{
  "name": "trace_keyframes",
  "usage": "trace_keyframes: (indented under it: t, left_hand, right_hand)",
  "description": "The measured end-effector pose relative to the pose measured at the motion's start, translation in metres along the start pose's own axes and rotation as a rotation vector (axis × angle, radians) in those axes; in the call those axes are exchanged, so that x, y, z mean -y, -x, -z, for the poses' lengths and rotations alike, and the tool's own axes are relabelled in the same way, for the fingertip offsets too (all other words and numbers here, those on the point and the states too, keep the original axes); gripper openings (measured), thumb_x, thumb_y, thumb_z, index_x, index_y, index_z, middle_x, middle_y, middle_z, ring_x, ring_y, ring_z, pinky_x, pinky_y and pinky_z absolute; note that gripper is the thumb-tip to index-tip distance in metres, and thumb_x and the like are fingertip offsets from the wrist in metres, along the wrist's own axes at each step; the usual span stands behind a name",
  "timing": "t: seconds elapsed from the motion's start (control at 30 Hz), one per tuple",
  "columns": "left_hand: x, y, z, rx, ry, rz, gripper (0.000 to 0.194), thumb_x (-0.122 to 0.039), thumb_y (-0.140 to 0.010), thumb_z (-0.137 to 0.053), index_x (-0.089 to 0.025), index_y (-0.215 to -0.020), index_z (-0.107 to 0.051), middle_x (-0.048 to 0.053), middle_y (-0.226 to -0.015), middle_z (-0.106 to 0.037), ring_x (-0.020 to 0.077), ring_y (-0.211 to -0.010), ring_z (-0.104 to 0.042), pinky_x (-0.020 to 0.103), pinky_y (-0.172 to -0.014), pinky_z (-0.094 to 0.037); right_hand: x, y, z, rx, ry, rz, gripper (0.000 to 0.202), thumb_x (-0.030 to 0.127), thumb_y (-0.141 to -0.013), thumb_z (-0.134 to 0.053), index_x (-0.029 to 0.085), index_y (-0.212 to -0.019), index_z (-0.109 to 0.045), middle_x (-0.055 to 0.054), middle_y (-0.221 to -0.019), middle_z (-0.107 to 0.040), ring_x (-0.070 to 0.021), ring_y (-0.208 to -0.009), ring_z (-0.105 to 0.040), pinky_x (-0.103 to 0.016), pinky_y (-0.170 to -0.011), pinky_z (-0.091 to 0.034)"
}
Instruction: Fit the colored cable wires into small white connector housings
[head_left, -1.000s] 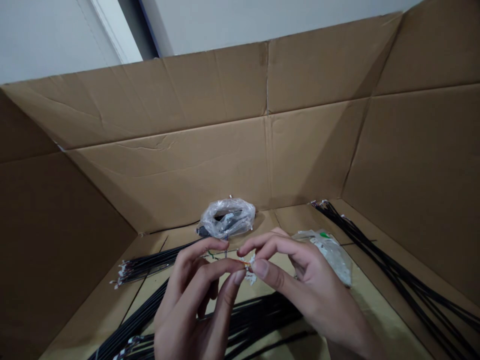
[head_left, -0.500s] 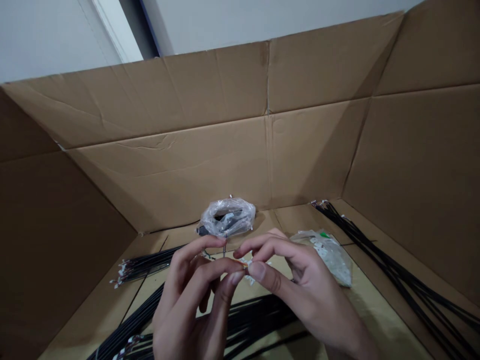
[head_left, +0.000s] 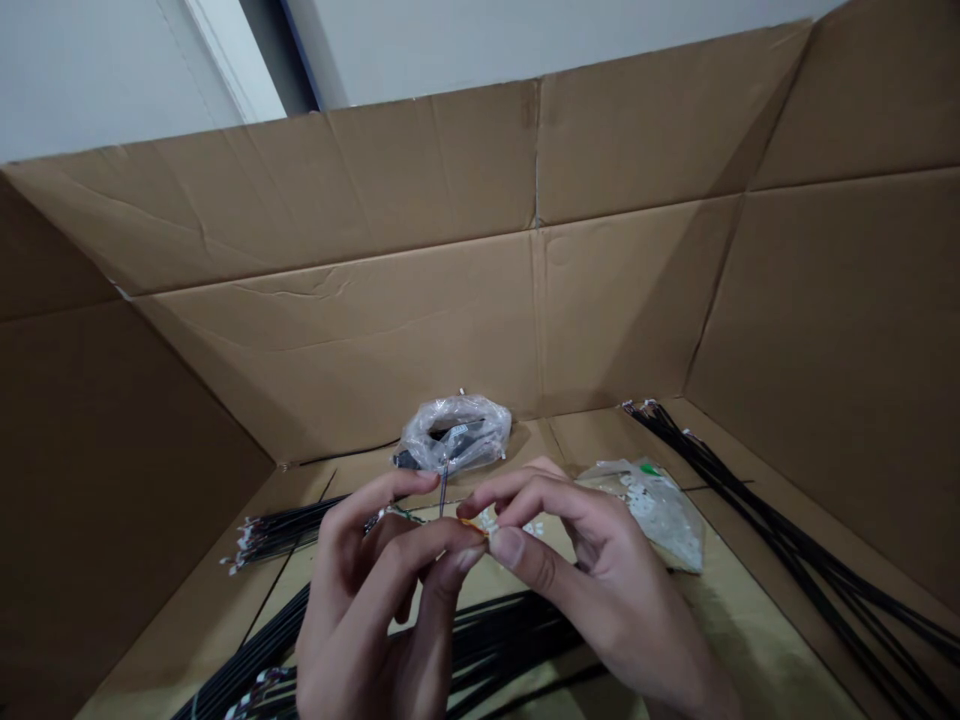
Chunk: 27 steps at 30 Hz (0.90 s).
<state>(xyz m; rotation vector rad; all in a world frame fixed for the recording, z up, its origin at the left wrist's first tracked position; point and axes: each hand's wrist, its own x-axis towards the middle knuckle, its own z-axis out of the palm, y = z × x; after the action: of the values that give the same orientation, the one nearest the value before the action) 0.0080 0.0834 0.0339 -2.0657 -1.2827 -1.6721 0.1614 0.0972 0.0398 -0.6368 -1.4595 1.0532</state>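
My left hand (head_left: 382,590) is closed, thumb and forefinger pinching the end of a thin orange wire (head_left: 469,524). Thin dark wires (head_left: 443,488) stick up between its fingers, and a green wire (head_left: 405,514) shows behind them. My right hand (head_left: 592,560) meets it fingertip to fingertip, its thumb and forefinger closed on a small white connector (head_left: 492,534), mostly hidden. Behind the fingertips, loose white connectors (head_left: 534,526) lie on the work surface. Whether the wire sits inside the connector cannot be made out.
Bundles of black cables lie at the left (head_left: 292,528), under my hands (head_left: 517,625) and along the right (head_left: 750,510). A clear bag of white connectors (head_left: 664,515) rests behind my right hand. A plastic bag with black cable (head_left: 457,432) stands by the cardboard wall (head_left: 360,350).
Both hands have shifted slightly left, still pinched together. The dark wires by my left fingers stand out longer, and the orange wire bows more.
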Motion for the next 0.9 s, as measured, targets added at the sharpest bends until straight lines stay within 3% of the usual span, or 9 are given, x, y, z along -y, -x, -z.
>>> trace_keyframes:
  t: [0.17,0.37,0.57,0.9]
  left_hand:
    - [0.0,0.0,0.002,0.042,0.063,0.074,0.018,-0.013,-0.095,-0.062,-0.027,-0.087,-0.068,0.003,-0.13,-0.056,0.0147,-0.088,-0.061,0.028,-0.071,-0.054]
    - [-0.001,-0.002,0.008,0.114,0.101,0.082,0.019,-0.011,-0.094,-0.061,-0.029,-0.092,-0.069,0.001,-0.135,-0.055,0.0101,-0.069,-0.057,0.028,-0.068,-0.055]
    - [-0.002,-0.002,0.007,0.103,0.106,0.093,0.022,-0.007,-0.092,-0.06,-0.027,-0.092,-0.068,0.0,-0.135,-0.054,0.0076,-0.064,-0.055,0.028,-0.057,-0.051]
    - [-0.008,-0.002,0.01,0.082,0.009,0.08,0.02,-0.009,-0.094,-0.06,-0.027,-0.092,-0.067,0.002,-0.134,-0.056,0.0081,-0.063,-0.054,0.028,-0.059,-0.051]
  right_hand:
    - [0.0,-0.002,0.003,0.032,-0.06,-0.055,0.016,0.031,-0.097,-0.069,0.024,-0.082,-0.071,0.002,-0.11,-0.077,-0.0178,-0.111,-0.067,-0.035,-0.104,-0.043]
    - [-0.003,-0.004,0.004,0.09,-0.183,-0.13,0.016,0.033,-0.097,-0.069,0.024,-0.084,-0.072,0.0,-0.111,-0.076,-0.0189,-0.11,-0.068,-0.036,-0.106,-0.043]
    - [-0.004,-0.007,0.007,0.109,-0.18,-0.137,0.015,0.032,-0.097,-0.069,0.024,-0.085,-0.073,-0.001,-0.113,-0.076,-0.0201,-0.113,-0.067,-0.038,-0.109,-0.041]
    - [-0.002,-0.008,0.008,0.111,-0.222,-0.157,0.017,0.032,-0.096,-0.071,0.022,-0.082,-0.073,-0.002,-0.11,-0.077,-0.0189,-0.112,-0.068,-0.034,-0.105,-0.046]
